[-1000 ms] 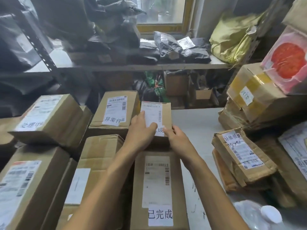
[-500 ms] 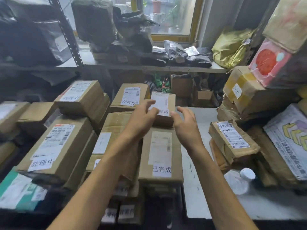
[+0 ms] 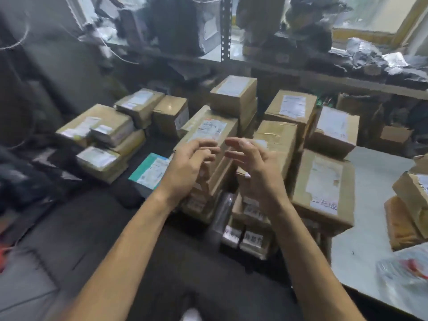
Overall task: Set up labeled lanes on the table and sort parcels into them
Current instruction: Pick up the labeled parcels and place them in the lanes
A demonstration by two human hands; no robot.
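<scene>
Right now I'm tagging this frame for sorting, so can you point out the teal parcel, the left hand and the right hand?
teal parcel (image 3: 151, 173), head view, on its white label.
left hand (image 3: 188, 163), head view, on the back of the hand.
right hand (image 3: 257, 168), head view, on the middle of the hand.

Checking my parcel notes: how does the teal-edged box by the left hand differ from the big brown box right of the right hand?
The teal-edged box has teal sides; the big brown box is plain cardboard. The teal-edged box looks smaller than the big brown box. Both carry white labels on top.
</scene>
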